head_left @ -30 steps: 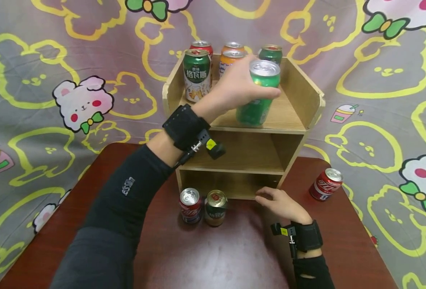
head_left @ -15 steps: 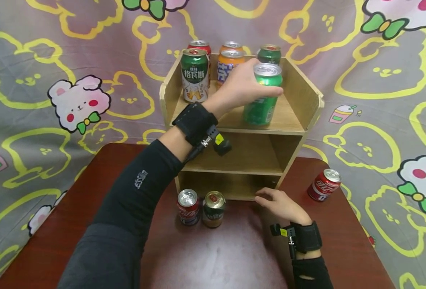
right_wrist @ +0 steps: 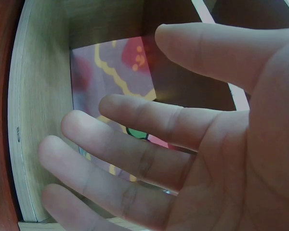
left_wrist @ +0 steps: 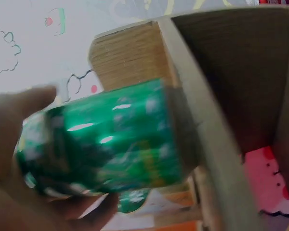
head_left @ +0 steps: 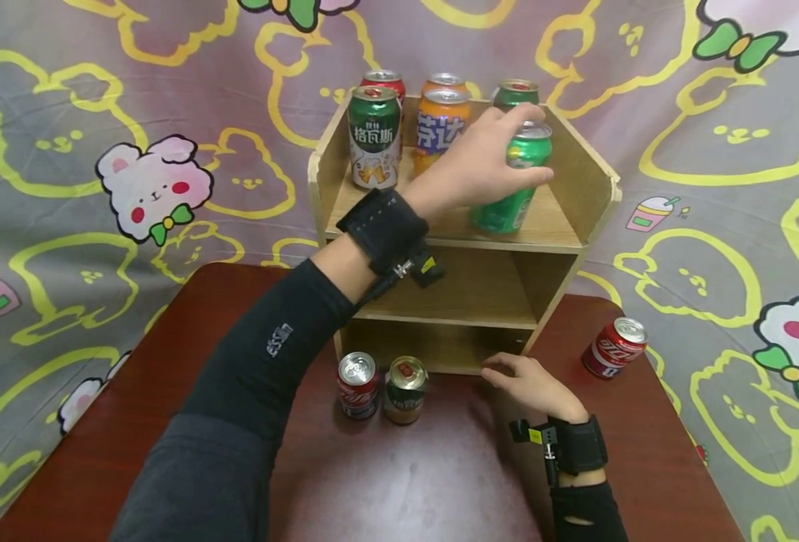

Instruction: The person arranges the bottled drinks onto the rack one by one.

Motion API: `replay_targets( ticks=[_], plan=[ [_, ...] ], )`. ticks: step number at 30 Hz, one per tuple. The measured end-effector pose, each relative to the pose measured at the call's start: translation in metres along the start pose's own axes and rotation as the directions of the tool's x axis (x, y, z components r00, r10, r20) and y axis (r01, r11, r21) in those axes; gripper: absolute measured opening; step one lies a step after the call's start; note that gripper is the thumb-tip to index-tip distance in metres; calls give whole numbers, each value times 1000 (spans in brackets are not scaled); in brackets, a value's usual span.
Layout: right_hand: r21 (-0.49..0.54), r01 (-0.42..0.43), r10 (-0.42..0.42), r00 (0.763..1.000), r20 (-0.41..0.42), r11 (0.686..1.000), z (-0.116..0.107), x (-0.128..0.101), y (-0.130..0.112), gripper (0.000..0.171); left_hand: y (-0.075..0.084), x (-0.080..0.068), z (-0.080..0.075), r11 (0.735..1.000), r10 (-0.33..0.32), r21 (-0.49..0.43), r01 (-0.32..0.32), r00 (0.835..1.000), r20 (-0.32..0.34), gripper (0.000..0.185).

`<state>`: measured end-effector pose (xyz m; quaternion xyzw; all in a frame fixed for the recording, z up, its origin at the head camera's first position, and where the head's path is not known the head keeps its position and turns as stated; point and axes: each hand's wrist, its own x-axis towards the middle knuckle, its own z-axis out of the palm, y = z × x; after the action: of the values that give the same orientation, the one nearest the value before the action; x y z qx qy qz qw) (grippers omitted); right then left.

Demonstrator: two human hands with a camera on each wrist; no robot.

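Observation:
My left hand [head_left: 480,162] grips a green can [head_left: 517,207] from its left side, at the front right of the top board of a wooden shelf unit [head_left: 575,173]. The can stands upright with its base at the board; whether it rests there I cannot tell. The left wrist view shows the green can [left_wrist: 120,139] close up in my left hand's fingers [left_wrist: 19,159], against the shelf's edge. My right hand [head_left: 528,384] lies on the red-brown table [head_left: 440,482] by the shelf's lowest opening, holding nothing. Its relaxed fingers [right_wrist: 135,159] fill the right wrist view.
On the top board stand a green can [head_left: 374,135], an orange can [head_left: 442,120] and three more cans behind. A red can [head_left: 358,384] and a gold-topped can [head_left: 406,388] stand before the shelf, another red can [head_left: 614,346] at the right. A patterned cloth hangs behind.
My left hand has carried the green can down and a little back onto the top board's right side. My right hand has stayed where it was.

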<state>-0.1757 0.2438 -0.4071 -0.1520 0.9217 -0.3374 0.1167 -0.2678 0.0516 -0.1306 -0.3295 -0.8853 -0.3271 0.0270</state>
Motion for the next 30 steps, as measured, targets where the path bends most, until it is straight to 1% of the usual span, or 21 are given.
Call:
replay_targets(
  ticks=[2,4,7,12,16,19,24,30],
  plan=[
    [-5,-6,6,1000,3,1000,1,0,0,43,0,-1,-3,997,7,76,-12,998,63,70],
    [-10,-8,8,1000,5,1000,0,0,0,43,1,-2,-6,994,2,110,-15,994,111,70],
    [-15,-4,4,1000,4,1000,0,0,-1,43,2,0,-9,988,-6,152,-15,990,142,74],
    [-24,11,-11,1000,1,1000,0,2,-2,43,4,6,-9,974,-33,227,3,991,128,77],
    [-26,9,-9,1000,5,1000,2,3,0,44,5,11,-5,966,-60,255,31,992,109,77],
    [-23,0,1,1000,6,1000,3,3,1,46,8,15,-2,956,-98,284,68,991,94,76],
    [-23,-9,9,1000,10,1000,3,2,0,45,14,21,3,937,-168,320,138,983,68,77],
    [-29,4,-4,1000,10,1000,3,1,-1,46,16,28,7,919,-202,351,179,979,28,75]
  ],
)
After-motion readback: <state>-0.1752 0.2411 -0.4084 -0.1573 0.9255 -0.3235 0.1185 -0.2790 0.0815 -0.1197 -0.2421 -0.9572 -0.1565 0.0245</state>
